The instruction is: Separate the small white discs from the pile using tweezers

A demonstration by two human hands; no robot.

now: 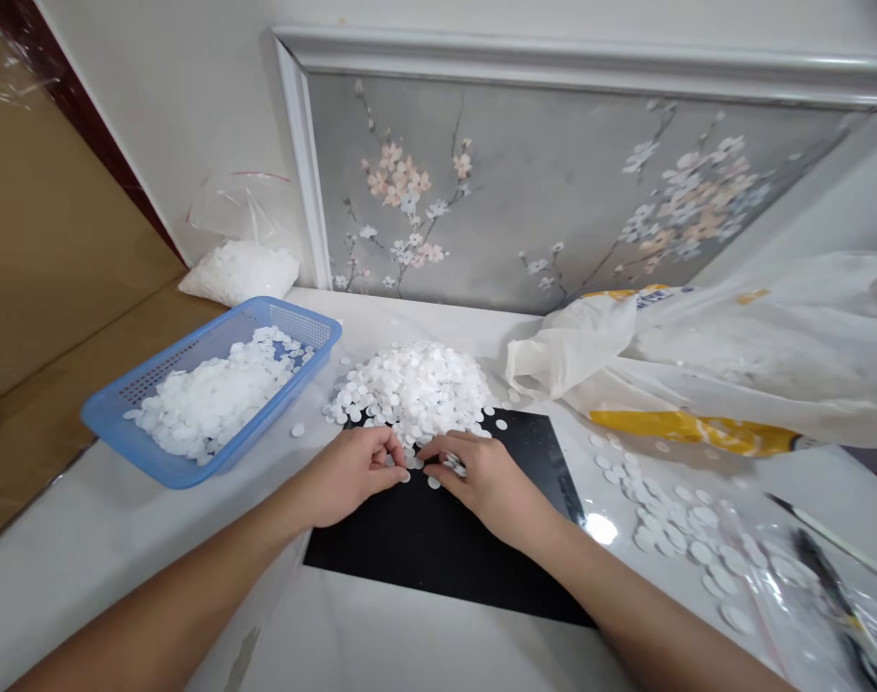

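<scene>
A big heap of small white round discs [430, 384] lies at the back of a black mat [424, 548]. At the near edge of the heap, my left hand [352, 473] is closed in a pinch, with one white disc [406, 477] at its thumb and fingertips. Close to its right, my right hand [485, 476] curls its fingers over several white discs [453, 463], partly hidden under the palm. A single disc [434, 483] lies on the mat just below the right thumb. Only a narrow gap separates the fingertips of both hands.
A blue basket [265, 437] with more discs stands at the left. Behind it sits a clear bag [240, 271] of white pieces. A large white plastic bag [741, 356] lies at the right. Nearer are scattered discs [672, 524] and a black-and-white tool [827, 567] on clear plastic.
</scene>
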